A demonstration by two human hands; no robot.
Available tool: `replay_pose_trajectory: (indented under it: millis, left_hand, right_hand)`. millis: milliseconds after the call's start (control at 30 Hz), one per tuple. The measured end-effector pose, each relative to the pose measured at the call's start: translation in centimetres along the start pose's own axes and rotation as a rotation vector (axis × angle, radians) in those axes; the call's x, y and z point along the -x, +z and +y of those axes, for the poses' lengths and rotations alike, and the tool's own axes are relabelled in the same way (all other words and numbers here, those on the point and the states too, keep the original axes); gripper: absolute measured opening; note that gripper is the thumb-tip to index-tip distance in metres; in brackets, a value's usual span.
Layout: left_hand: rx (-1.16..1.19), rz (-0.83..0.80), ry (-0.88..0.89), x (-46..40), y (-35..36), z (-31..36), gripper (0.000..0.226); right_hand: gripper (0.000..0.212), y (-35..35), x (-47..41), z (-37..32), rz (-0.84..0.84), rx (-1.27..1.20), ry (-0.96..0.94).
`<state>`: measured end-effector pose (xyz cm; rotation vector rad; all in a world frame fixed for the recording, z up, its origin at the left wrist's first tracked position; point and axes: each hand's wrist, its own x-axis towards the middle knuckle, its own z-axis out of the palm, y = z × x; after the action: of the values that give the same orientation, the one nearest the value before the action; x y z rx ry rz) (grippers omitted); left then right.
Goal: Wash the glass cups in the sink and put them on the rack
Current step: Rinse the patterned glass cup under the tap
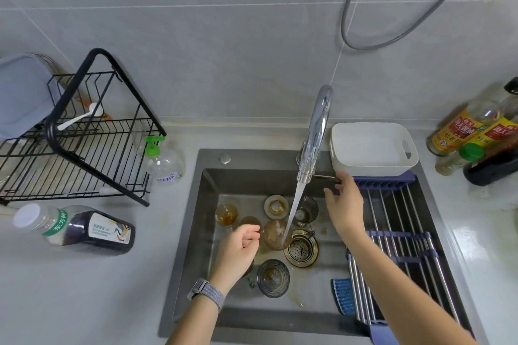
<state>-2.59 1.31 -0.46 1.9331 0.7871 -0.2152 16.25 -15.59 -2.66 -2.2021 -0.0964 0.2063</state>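
- While the curved chrome faucet (pixel 316 131) runs into a brown-stained glass cup (pixel 273 236) in the grey steel sink (pixel 322 277), the left hand (pixel 238 249) pinches its rim.
- The right hand (pixel 346 204) pinches the thin faucet lever (pixel 322 176).

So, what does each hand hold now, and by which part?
The right hand pinches the faucet lever at its tip. The left hand seems to pinch the glass cup by its rim.

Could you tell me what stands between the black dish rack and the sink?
A clear bottle with a green pump stands on the counter, right beside the rack, in the head view.
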Motion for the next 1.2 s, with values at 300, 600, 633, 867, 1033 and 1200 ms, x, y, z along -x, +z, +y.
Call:
replay_pose_trajectory:
  millis: [300,600,633,867,1033,1200]
  left_hand:
    - [0.013,0.025,-0.029,0.5,-0.1,-0.8,0.027]
    - [0.041,0.043,-0.109,2.0,0.5,-2.1,0.028]
    - [0.037,0.045,-0.113,2.1,0.5,-2.2,0.028]
    - [0.014,0.067,-0.131,2.4,0.3,-2.8,0.028]
    - [0.007,0.074,-0.121,2.5,0.1,-2.9,0.028]
    - [0.016,0.048,-0.086,2.3,0.8,-2.3,0.029]
  right_hand:
    - [0.039,4.5,6.4,6.5,-0.098,-0.092,0.382]
    - [0.026,10.3,5.6,7.9,-0.479,0.122,0.56]
    - [0.028,11.1,5.1,8.2,-0.494,0.137,0.56]
    - [0.017,12.8,3.9,7.5,-0.602,0.258,0.574]
    - [0.028,12.0,3.5,7.5,-0.638,0.383,0.527]
    - [0.02,9.9,3.5,8.9,-0.427,0.115,0.716]
